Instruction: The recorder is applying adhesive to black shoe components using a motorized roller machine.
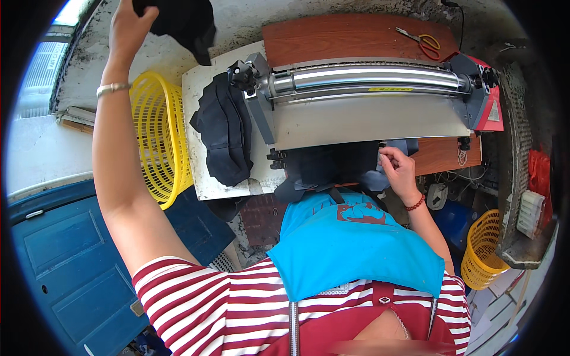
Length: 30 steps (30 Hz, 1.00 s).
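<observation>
My left hand [132, 26] is raised at the far left, its fingers closed on a black fabric piece [187, 26] that hangs to the right of the hand. My right hand [399, 169] is at the front of a metal roller machine [371, 80], below its flat plate [368, 121]. The fingertips are pinched at the edge of dark fabric [329, 163], which lies between the plate and my blue apron [350, 249]. Left of the machine, a stack of black fabric pieces [222, 133] rests on a white board [199, 184].
A yellow plastic basket [178, 148] stands left of the white board; another yellow basket [484, 249] is at lower right. Red-and-yellow-handled scissors [424, 43] lie on the brown tabletop [332, 38] behind the roller. A blue door-like panel [71, 249] is at lower left.
</observation>
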{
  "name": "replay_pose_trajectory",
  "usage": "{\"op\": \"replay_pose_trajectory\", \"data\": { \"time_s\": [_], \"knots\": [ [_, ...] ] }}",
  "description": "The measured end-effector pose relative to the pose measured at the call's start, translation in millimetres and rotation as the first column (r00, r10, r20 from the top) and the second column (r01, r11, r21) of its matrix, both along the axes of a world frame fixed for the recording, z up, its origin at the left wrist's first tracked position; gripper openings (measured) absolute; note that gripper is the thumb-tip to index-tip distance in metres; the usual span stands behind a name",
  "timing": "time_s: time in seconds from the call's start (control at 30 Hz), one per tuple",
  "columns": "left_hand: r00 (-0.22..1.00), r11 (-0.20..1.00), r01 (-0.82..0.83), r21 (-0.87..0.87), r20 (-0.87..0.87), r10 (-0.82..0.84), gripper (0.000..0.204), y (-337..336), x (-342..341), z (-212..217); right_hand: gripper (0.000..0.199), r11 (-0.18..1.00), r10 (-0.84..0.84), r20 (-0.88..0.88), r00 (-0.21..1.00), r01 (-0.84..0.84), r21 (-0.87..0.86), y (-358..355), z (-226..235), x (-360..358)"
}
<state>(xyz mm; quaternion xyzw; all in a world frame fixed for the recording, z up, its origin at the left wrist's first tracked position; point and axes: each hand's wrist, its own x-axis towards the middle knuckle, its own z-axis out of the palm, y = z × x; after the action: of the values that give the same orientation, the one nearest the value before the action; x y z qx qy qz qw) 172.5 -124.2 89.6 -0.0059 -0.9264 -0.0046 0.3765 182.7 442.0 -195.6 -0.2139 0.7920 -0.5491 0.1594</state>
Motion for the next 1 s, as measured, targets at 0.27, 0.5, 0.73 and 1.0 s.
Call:
{"op": "replay_pose_trajectory", "data": {
  "time_s": [0.27,0.5,0.73,1.0],
  "knots": [
    [0.916,0.992,-0.118,-0.034,0.382,0.122,0.067,76,193,-131,0.014,0.998,0.003,0.042,0.999,-0.006,0.056,14,-31,10],
    [0.818,0.959,-0.266,0.095,0.549,0.172,0.028,122,286,-239,0.016,0.967,0.133,0.048,0.990,-0.141,0.210,18,-51,13],
    [0.804,0.962,-0.260,0.082,0.570,0.168,0.027,127,280,-249,0.013,0.930,0.243,0.023,0.970,-0.240,0.280,-12,-42,26],
    [0.615,0.904,-0.390,0.174,0.780,0.115,0.029,140,288,-256,0.012,0.893,0.354,-0.064,0.933,-0.317,0.318,-15,-44,37]
  ]
}}
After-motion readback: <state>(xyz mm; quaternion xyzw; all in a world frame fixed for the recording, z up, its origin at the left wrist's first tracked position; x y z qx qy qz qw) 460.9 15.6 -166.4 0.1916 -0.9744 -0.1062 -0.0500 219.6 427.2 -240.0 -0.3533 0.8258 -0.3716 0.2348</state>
